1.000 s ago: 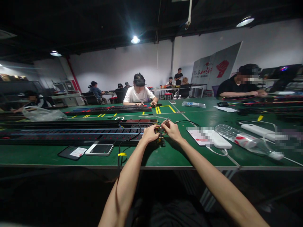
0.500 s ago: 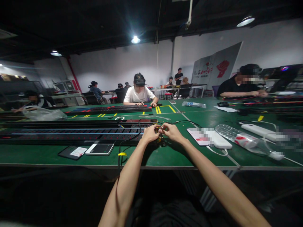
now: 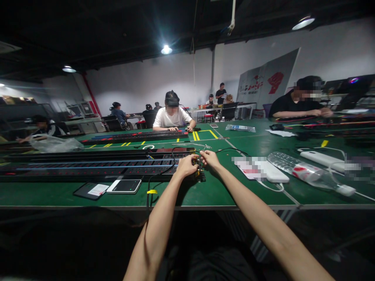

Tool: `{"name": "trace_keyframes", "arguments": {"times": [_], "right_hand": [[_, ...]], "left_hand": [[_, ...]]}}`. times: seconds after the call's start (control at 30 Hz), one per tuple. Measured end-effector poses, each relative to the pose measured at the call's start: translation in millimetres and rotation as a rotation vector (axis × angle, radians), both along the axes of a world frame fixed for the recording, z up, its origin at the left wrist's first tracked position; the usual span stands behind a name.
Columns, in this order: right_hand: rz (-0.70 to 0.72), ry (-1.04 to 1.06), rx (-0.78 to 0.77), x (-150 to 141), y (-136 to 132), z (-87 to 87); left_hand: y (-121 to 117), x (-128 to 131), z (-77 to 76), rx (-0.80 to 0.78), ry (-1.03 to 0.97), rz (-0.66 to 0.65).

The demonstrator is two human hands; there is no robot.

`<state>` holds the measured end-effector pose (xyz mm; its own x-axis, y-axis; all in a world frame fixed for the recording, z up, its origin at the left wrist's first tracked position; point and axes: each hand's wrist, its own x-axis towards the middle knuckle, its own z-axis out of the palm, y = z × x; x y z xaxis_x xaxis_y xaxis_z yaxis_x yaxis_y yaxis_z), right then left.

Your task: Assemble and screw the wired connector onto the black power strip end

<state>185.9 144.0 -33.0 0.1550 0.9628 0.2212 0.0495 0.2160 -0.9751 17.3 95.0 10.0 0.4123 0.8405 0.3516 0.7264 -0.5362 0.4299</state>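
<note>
Fingers (image 3: 195, 159) of both hands bend inward and almost meet, pinched over a small wired assembly (image 3: 200, 174) on the green counter (image 3: 211, 195). Your fingertips cover the spot where they touch it, so you can't tell what they grip. Below your left hand (image 3: 186, 166) and right hand (image 3: 210, 159), only its dark and yellow bits show, too small to make out.

A black cable (image 3: 160, 175) drops past a yellow tag (image 3: 151, 191) toward the near edge. Long black power strips (image 3: 88, 166) lie just left of your left hand. Bare counter stretches between your hands and that edge. To your right, past a stretch of green, sit a white power bank (image 3: 274, 175) and a clear plastic bottle (image 3: 310, 174). To your left, nearer the edge, lies a white tablet (image 3: 124, 186).
</note>
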Motion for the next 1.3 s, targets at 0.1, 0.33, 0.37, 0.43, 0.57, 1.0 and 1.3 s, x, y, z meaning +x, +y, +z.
{"name": "trace_keyframes", "arguments": {"times": [0.1,0.33,0.37,0.43,0.57,1.0,1.3], "right_hand": [[-0.009,-0.05,0.102,3.5,-12.0,4.2],[-0.007,-0.382,0.348,15.7,-55.6,28.1],[0.004,-0.391,0.348,16.0,-59.6,28.2],[0.021,-0.421,0.342,15.8,-65.2,26.4],[-0.012,-0.594,0.394,15.5,-69.3,22.1],[-0.017,-0.852,0.426,14.4,-83.0,28.7],[0.04,-0.866,0.459,18.5,-75.9,22.5]], "left_hand": [[0.7,0.0,-0.1,0.001,-0.002,-0.006],[4.5,0.2,-3.9,0.017,-0.012,-0.01],[4.4,0.2,-3.8,0.016,-0.013,-0.012],[3.4,0.4,-3.0,0.017,-0.016,-0.014],[0.7,0.4,-0.1,0.012,-0.005,-0.006],[-0.6,0.7,0.4,-0.004,-0.016,-0.003],[-0.6,1.4,-1.0,0.01,-0.022,-0.009]]}}
